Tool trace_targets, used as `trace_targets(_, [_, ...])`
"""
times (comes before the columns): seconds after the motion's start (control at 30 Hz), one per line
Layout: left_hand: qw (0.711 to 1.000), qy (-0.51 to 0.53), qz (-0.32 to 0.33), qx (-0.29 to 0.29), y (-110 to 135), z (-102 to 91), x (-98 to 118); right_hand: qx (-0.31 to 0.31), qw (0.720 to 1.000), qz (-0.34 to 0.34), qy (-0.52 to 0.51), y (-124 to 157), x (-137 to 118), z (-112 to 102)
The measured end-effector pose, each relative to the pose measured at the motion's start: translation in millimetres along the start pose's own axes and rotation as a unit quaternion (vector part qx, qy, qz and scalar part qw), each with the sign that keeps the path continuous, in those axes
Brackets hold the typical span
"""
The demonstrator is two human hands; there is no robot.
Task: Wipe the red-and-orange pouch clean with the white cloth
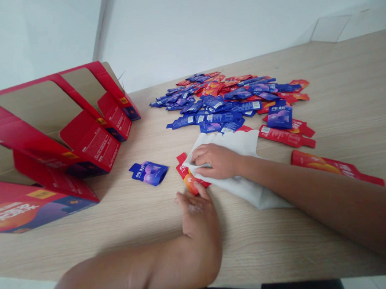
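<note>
A small red and orange spouted pouch (189,180) lies flat on the table in front of me. At its near edge the fingertips of my left hand (199,210) press down and steady it, some fingers hidden under the bent wrist. My right hand (216,161) is closed on a white cloth (245,189), and the bunched cloth touches the pouch and covers part of it. To the left, apart from both hands, rests a blue pouch (150,173) of the same shape.
Behind the cloth spreads a heap of blue and red pouches (216,103). A larger red pouch (333,165) lies partly behind my right forearm. Several open red cardboard boxes (80,143) stand at the left. A white wall (220,23) borders the wooden table (136,227).
</note>
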State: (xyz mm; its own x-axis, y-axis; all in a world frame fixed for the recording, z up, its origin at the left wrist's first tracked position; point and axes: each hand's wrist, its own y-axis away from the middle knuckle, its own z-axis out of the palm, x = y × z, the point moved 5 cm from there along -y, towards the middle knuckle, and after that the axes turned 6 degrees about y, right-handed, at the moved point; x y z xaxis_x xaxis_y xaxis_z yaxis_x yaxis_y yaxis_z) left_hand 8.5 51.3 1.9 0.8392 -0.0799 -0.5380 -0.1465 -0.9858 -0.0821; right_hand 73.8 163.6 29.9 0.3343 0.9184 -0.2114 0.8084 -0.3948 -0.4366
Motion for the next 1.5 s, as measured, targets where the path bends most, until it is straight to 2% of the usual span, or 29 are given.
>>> trace_targets(0.13, [1.0, -0.019, 0.005, 0.011, 0, 0.3, 0, -0.006, 0.999, 0.033, 0.023, 0, 5, 0])
trace_targets(0.43, [1.0, -0.005, -0.002, 0.0, -1, -1.5, -1, -0.01, 0.998, 0.046, 0.031, 0, 5, 0])
trace_targets(0.5, [1.0, -0.001, -0.001, -0.007, -1, -1.3, -1, -0.006, 0.999, 0.034, 0.023, 0, 4, 0])
trace_targets(0.67, [1.0, 0.0, -0.005, -0.009, -1, -1.7, -1, 0.002, 0.999, -0.044, -0.022, 1, -7, -2])
trace_targets(0.73, [1.0, -0.004, -0.007, -0.008, -2, -1.9, -1, 0.002, 0.998, -0.052, -0.029, 1, -8, -2])
trace_targets(0.97, [1.0, 0.02, 0.0, -0.008, -1, -2.8, -1, -0.007, 0.999, 0.038, 0.027, 0, 3, 1])
trace_targets(1.1, [1.0, 0.007, 0.004, -0.008, 0, -2.7, -1, -0.009, 0.998, 0.057, 0.032, 0, 5, 1])
trace_targets(1.2, [1.0, 0.0, 0.004, -0.008, -1, -1.2, -1, -0.005, 0.999, 0.038, 0.028, 0, 3, 0])
trace_targets(1.37, [1.0, -0.006, 0.002, -0.006, -3, 1.8, 0, 0.002, 0.999, -0.049, -0.025, 0, -8, -1])
trace_targets(1.43, [1.0, -0.007, 0.002, -0.004, -3, 2.2, 1, 0.004, 0.999, -0.046, -0.024, 0, -9, -1])
trace_targets(1.5, [1.0, -0.004, 0.002, -0.001, -3, 2.1, 1, 0.0, 1.0, -0.017, -0.002, 0, -5, 0])
